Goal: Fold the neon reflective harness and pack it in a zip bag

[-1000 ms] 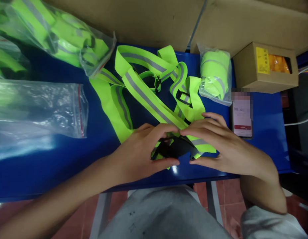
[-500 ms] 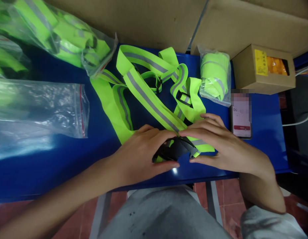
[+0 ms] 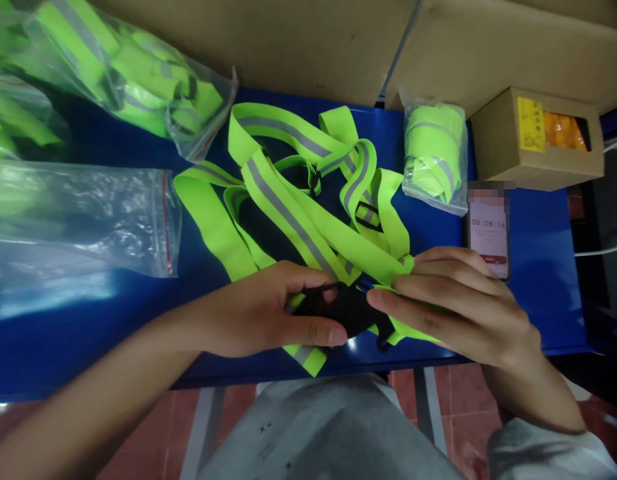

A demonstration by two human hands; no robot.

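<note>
A neon yellow-green reflective strap harness (image 3: 288,212) with grey stripes lies in loose loops on the blue table. My left hand (image 3: 273,310) pinches a black piece (image 3: 356,312) of the harness between thumb and fingers near the front edge; its exact kind is unclear. My right hand (image 3: 466,307) is closed on a strap just right of the black piece, its thumb hidden. A black slide buckle (image 3: 368,215) sits on a strap behind my right hand. One striped strap end (image 3: 308,359) sticks out below my left hand.
Clear zip bags (image 3: 153,223) lie at left, one bulging with yellow-green straps (image 3: 138,83) behind. At back right are a bagged rolled strap (image 3: 435,153), a cardboard box (image 3: 558,163) with orange contents and a phone (image 3: 488,233). Large cardboard (image 3: 308,47) borders the back.
My right hand has moved slightly right and pulled a strap along with it. The black piece has turned, and a strap end now shows below my left hand.
</note>
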